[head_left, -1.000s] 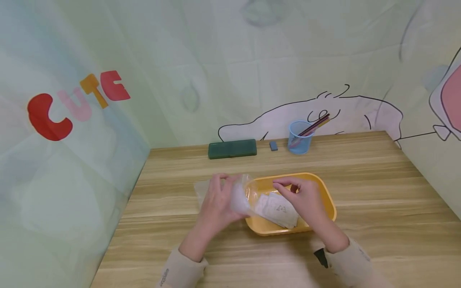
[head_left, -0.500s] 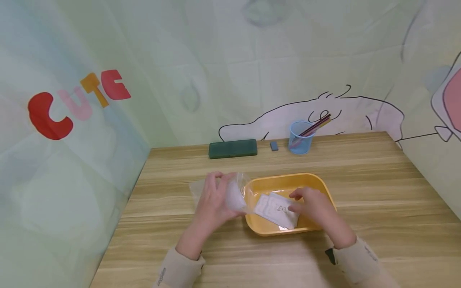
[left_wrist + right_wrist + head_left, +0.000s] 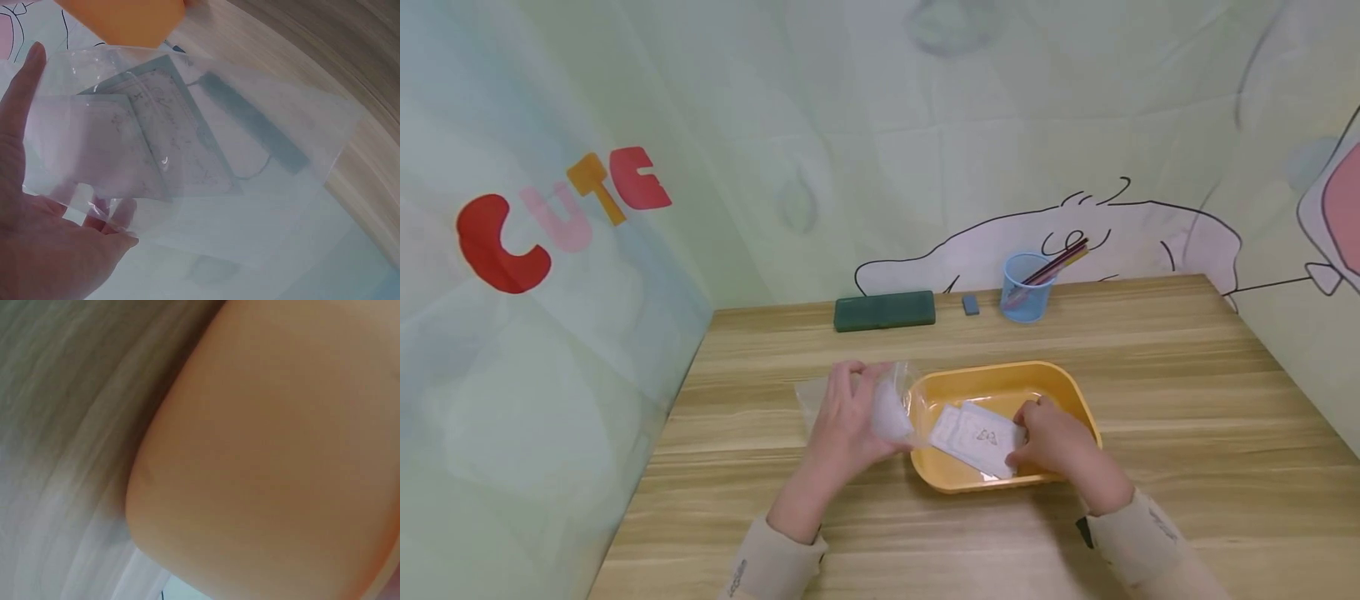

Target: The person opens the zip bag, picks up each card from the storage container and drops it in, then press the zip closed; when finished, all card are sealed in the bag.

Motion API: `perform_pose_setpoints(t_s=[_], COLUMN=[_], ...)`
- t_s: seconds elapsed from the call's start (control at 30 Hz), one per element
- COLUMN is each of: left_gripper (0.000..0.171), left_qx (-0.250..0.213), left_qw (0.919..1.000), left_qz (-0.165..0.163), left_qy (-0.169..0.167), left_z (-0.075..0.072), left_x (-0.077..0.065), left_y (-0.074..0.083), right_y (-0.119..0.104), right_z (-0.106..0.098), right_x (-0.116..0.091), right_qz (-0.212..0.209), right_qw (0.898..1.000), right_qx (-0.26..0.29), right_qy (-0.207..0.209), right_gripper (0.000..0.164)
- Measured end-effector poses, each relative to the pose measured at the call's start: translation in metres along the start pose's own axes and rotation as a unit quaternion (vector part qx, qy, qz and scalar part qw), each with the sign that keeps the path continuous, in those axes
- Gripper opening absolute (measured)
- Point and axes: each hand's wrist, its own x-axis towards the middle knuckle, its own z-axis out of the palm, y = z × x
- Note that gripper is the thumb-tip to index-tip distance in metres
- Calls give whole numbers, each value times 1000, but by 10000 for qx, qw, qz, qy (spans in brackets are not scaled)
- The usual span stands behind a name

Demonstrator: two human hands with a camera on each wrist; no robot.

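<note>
My left hand holds a clear plastic zip bag beside the left end of the yellow tray. Through the film in the left wrist view, two flat pale printed squares overlap inside the bag, with thumb and fingers around its mouth end. Several flat white packets with small print lie fanned in the tray. At their right edge my right hand pinches the top packet between thumb and fingers. The right wrist view has only the tray's outer wall and the table, with that hand's fingertips hidden.
Along the back of the wooden table stand a dark green flat case, a small blue eraser and a light blue cup with several pencils. A printed cloth hangs behind and to the left.
My right hand has come down from above the tray onto the right edge of the packets. My left hand has shifted slightly left with the bag.
</note>
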Motion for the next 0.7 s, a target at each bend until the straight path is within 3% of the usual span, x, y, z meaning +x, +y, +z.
perform_pose_setpoints(t_s=[0.17, 0.43, 0.7], left_gripper=[106, 107, 107], left_qx=[-7, -9, -5], left_qw=[10000, 9999, 10000], left_qz=[26, 92, -47], left_qy=[19, 65, -29], left_z=[2, 2, 0], left_x=[-1, -1, 0], left_y=[-1, -1, 0], right_y=[5, 10, 10], right_z=[3, 6, 0], right_x=[3, 7, 6], right_qz=[-194, -695, -1259], right_qw=[9998, 9945, 9824], right_qx=[57, 788, 1312], right_qy=[31, -34, 428], right_gripper=[51, 38, 15])
